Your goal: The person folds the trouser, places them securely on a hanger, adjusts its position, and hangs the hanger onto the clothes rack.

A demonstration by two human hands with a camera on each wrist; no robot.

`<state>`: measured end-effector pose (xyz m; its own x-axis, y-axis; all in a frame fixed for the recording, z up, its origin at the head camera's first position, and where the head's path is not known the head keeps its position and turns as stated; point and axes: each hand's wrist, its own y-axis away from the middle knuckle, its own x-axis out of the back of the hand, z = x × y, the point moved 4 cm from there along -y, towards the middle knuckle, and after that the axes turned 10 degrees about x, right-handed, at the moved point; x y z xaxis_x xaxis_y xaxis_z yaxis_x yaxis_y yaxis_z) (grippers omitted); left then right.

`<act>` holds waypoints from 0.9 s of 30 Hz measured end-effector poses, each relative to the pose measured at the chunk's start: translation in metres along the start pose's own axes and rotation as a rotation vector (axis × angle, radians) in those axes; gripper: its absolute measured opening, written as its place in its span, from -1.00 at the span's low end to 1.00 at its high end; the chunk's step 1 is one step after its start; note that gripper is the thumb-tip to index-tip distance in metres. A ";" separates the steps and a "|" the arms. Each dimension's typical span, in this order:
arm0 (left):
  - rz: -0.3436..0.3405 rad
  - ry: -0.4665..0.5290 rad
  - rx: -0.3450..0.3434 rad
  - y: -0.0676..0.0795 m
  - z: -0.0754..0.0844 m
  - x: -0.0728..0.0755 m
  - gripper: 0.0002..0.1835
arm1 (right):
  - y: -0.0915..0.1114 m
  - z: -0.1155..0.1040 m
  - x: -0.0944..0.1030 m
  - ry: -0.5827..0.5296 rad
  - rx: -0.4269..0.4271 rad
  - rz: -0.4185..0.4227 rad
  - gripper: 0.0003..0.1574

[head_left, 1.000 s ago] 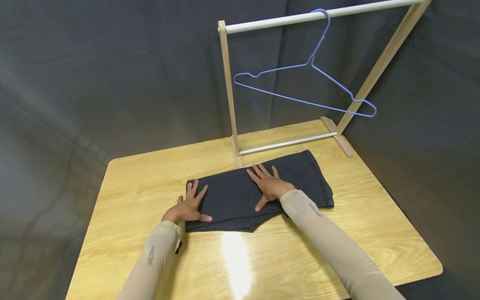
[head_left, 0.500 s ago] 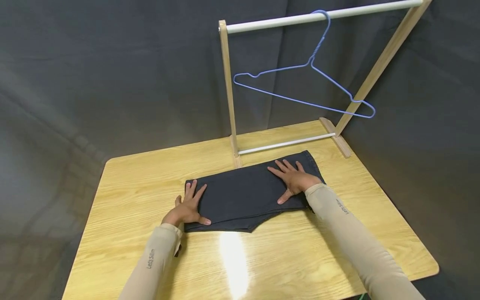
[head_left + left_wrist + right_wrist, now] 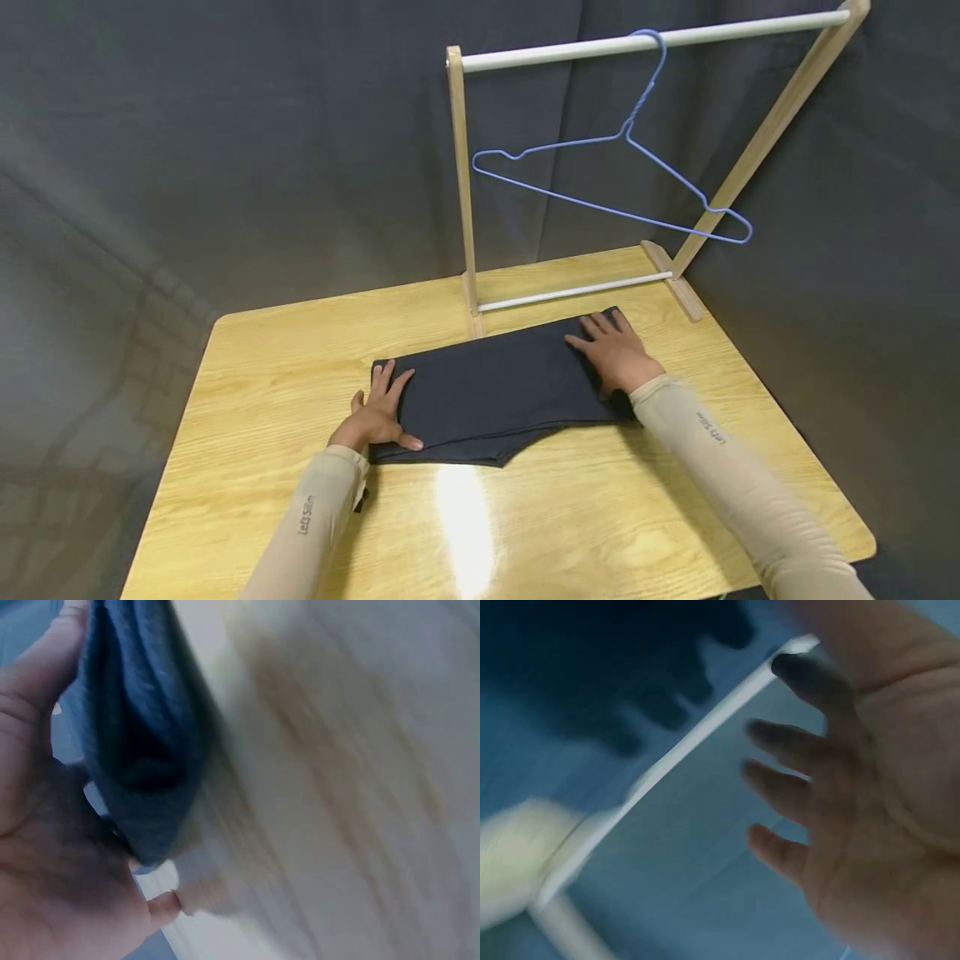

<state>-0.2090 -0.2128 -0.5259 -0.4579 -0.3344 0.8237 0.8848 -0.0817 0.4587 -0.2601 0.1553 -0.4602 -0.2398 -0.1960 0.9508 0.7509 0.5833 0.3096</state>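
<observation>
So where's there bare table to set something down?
The table is bare left of the left hand, between the sleeves in front of the dark cloth, and between the right sleeve and the table's right edge. The middle is crowded: cloth, right hand over it, rack close behind.

"What colour is the cloth [image 3: 487,383]?"

"Dark navy, close to black, in the head view; a greyer blue in the left wrist view."

"And the counter [image 3: 285,342]?"

"Honey yellow with a wood-grain pattern. Browner streaks show in the left wrist view, and a patch of glare [image 3: 465,533] on it is white."

"The sleeves [image 3: 300,525]?"

"Beige, each with small dark lettering [image 3: 307,515]."

"How about the hanger [image 3: 639,105]?"

"Soft violet-blue all over."

"And the rack?"

"Pale tan posts [image 3: 775,129], white bars [image 3: 555,52]."

"Behind it?"

"Dark grey curtain [image 3: 300,150], with faint brownish line marks at the left."
</observation>
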 end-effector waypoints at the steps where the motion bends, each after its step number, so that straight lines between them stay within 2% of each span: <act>1: -0.005 0.001 0.009 0.000 0.000 0.000 0.40 | -0.007 -0.020 0.004 -0.002 0.023 0.015 0.45; 3: -0.007 0.004 0.023 0.001 -0.001 0.000 0.40 | -0.027 -0.060 0.005 -0.047 0.102 0.040 0.49; 6: -0.002 0.010 0.029 0.001 -0.003 0.002 0.40 | -0.062 -0.111 0.000 -0.125 0.195 0.020 0.59; 8: 0.005 0.018 0.031 0.001 -0.004 0.002 0.41 | -0.080 -0.134 -0.007 -0.127 0.238 -0.004 0.64; 11: 0.004 0.030 0.038 0.000 -0.001 0.000 0.41 | -0.094 -0.150 -0.019 -0.086 0.256 -0.059 0.68; 14: -0.002 0.031 0.049 -0.001 -0.001 0.000 0.42 | -0.099 -0.154 -0.023 -0.095 0.242 -0.098 0.66; 21: 0.013 0.017 0.050 -0.002 -0.004 0.001 0.41 | -0.110 -0.148 -0.023 -0.103 0.207 -0.082 0.62; 24: 0.013 0.016 0.034 -0.001 -0.003 0.000 0.41 | -0.106 -0.137 -0.028 -0.100 0.211 -0.084 0.64; 27: 0.014 0.027 0.021 -0.001 -0.003 0.001 0.41 | -0.095 -0.116 -0.029 -0.135 0.205 -0.078 0.66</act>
<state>-0.2102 -0.2161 -0.5264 -0.4428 -0.3609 0.8208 0.8890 -0.0577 0.4542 -0.2530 0.0143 -0.5185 -0.3822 -0.1477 0.9122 0.5896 0.7211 0.3638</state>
